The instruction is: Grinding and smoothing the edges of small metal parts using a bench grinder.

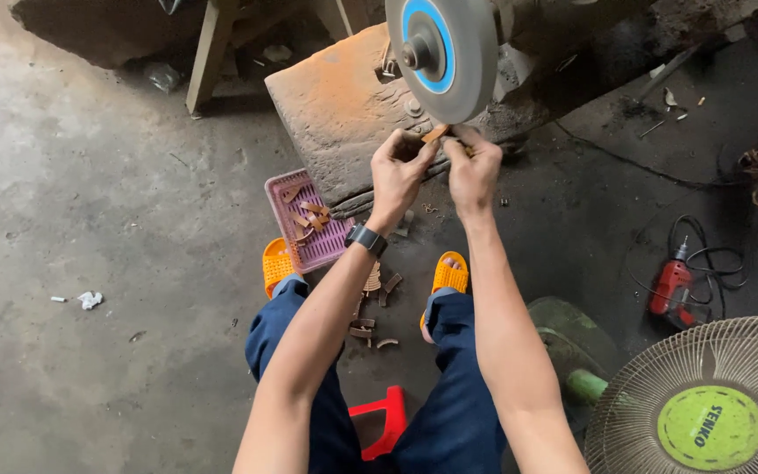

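Soft, even daylight fills the scene, brightest on the concrete floor (89,219) at the left edge, where pale glare washes out its texture. The top right corner under the machine falls into deep shadow. Focus is sharp throughout, with slight wide-angle bending near the fan (704,404).

The concrete floor (89,193) carries a pink basket (307,219) of wood pieces beside a stone block (335,105). Loose wood scraps (370,325) lie between two orange sandals (278,265). A red stool (379,420) stands nearer. At right lie a red drill (673,290), its black cord (704,254), and a fan (704,404). A paper scrap (89,299) lies left.
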